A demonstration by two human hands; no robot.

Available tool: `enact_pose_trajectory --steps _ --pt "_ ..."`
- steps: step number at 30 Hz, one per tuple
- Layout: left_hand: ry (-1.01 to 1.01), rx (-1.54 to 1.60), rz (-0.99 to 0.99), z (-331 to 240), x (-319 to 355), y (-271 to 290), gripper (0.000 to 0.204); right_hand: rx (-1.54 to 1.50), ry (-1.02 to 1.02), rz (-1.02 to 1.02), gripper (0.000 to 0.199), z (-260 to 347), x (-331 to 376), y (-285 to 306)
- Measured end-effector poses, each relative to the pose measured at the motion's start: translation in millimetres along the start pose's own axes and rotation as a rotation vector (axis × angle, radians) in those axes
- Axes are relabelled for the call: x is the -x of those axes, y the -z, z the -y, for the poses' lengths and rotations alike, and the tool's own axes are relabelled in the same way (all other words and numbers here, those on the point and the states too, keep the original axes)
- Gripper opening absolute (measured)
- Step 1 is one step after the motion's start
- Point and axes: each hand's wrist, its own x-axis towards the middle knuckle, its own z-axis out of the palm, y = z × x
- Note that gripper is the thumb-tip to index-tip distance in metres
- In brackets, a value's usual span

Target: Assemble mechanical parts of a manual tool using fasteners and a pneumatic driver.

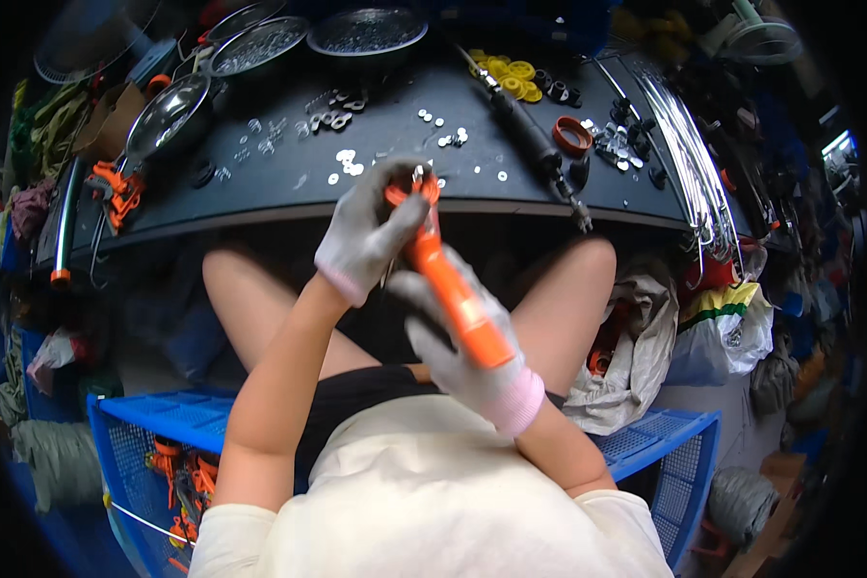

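Orange-handled tool (450, 289) held above the lap, just short of the dark tabletop (395, 183) edge, right hand (458, 342) closed around its handle, left hand (368, 236) gripping its tip, tip fitting hidden by gloved fingers, open room between knees, blue basket (178, 424) cut off below.

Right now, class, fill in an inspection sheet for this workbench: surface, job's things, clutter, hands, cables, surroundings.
Surface: dark bench, strewn with small parts.
Job's things: orange handle, held in both hands.
Clutter: metal washers, yellow caps, orange ring, metal bowls.
Hands: gloved left hand pinches the handle's top; gloved right hand grips its lower end.
Cables: nothing seen.
Surroundings: blue mesh crate, sacks.
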Motion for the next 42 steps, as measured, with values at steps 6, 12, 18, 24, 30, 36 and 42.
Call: enact_pose_trajectory --steps 6,12,18,24,30,36,42 --pt "-0.334 -0.727 0.155 9.6 14.2 18.3 0.051 -0.284 -0.253 0.295 0.021 -42.8 -25.5 72.4" --pt "-0.188 -0.876 0.068 10.1 30.7 23.5 0.057 0.780 -0.235 -0.173 0.025 -180.7 -103.1 152.7" --pt "-0.232 -0.529 0.032 6.9 24.3 37.8 0.046 0.670 -0.363 0.201 0.021 -211.7 -132.0 170.0" --pt "-0.037 -0.699 -0.731 9.4 5.7 104.4 0.018 0.653 -0.360 -0.262 0.023 -204.8 -108.3 187.6" --pt "-0.025 -0.963 -0.777 -22.3 -24.0 188.7 0.022 -0.090 -0.387 -0.612 0.043 -157.1 -24.5 154.0" --pt "0.022 -1.236 -0.545 -11.7 -43.5 203.8 0.025 0.327 -0.107 -0.483 0.034 -139.5 28.0 102.7" --pt "-0.026 -1.099 -0.184 -27.1 -110.5 171.6 0.026 0.010 -0.353 -0.460 0.018 -86.6 35.7 50.6"
